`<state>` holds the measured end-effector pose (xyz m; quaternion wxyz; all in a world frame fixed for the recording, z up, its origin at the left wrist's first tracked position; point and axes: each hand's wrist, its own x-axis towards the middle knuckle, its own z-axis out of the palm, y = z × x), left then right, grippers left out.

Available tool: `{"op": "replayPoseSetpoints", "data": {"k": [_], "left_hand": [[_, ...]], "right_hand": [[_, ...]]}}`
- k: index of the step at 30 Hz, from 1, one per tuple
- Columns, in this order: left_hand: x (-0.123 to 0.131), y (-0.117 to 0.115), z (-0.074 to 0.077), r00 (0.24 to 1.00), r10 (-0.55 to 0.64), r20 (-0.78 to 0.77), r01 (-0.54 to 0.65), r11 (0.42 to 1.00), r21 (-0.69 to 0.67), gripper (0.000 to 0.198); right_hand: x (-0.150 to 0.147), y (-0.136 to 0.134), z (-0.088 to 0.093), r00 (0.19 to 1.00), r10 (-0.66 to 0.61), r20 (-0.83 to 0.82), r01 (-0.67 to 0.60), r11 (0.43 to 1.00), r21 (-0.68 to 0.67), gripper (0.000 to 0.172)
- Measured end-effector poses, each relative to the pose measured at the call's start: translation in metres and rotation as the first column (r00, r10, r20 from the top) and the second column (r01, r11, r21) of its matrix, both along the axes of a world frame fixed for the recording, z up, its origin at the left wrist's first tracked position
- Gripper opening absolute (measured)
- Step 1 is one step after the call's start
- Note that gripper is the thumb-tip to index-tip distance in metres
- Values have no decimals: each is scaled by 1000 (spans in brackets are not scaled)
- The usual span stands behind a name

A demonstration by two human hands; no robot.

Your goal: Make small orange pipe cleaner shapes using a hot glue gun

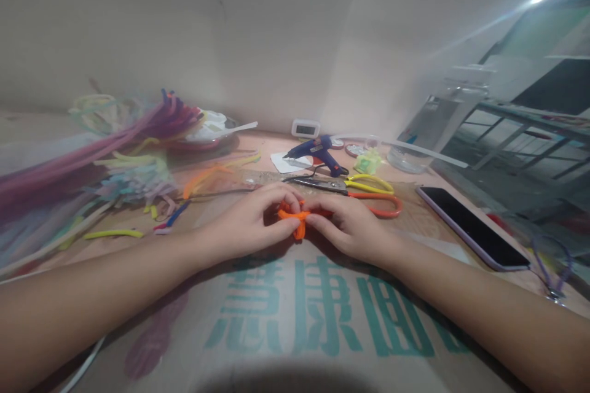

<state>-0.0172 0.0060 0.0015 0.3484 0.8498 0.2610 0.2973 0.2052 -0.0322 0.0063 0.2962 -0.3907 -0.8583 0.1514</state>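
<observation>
Both hands meet at the middle of the table around a small orange pipe-cleaner piece (299, 224). My left hand (265, 218) pinches its left side between thumb and fingers. On the right side, the thumb and fingers of my right hand (353, 224) close on the same piece. Parts of it are hidden by the fingertips, and its exact shape is hard to make out. Just behind the hands lie scissors (375, 204) with one yellow and one orange-red handle, blades pointing left. A blue glue gun (318, 150) rests beyond them on a white card (289, 163).
Bundles of coloured pipe cleaners (133, 181) spread over the left side, with a yellow piece (113, 234) in front. A phone (472, 227) lies at the right. Behind stand a small digital clock (305, 129), a yellow-green item (367, 161) and a clear plastic bottle (433, 129).
</observation>
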Motion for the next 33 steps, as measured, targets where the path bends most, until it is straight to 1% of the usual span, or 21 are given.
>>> {"op": "replayPoseSetpoints", "data": {"k": [9,12,15,17,18,19,21,23,27,30,33], "left_hand": [[0,2,0,1000,-3,-6,4,996,89,9],[-1,2,1,1000,1,-4,0,996,92,9],[0,1,1,1000,6,-5,-6,997,76,9],[1,0,0,1000,13,8,-13,1000,28,7],[1,-1,-1,999,10,30,-9,1000,-29,6],[2,-2,-2,998,4,62,3,994,-107,10],[2,-3,-3,991,6,133,29,964,-265,23],[2,-3,-3,983,40,179,25,937,-348,30],[1,-1,-3,963,119,241,-30,939,-342,25],[1,-1,-5,959,114,258,-21,942,-336,22],[1,-1,-7,962,87,259,0,949,-317,25]], "right_hand": [[0,1,-1,999,29,25,-30,999,17,18],[1,1,-1,999,45,16,-45,999,19,20],[1,1,-1,1000,25,11,-26,999,23,20],[1,1,-1,1000,1,13,-2,999,35,18],[1,1,-1,1000,-6,11,6,999,44,17],[1,1,-2,1000,-13,7,13,998,54,17],[2,2,-3,1000,-27,-10,28,997,73,16],[3,3,-3,998,-57,-29,60,995,81,16],[5,4,-5,992,-110,-56,114,991,70,17],[5,5,-4,991,-115,-62,120,990,70,18],[5,6,-3,992,-116,-51,120,990,72,18]]}}
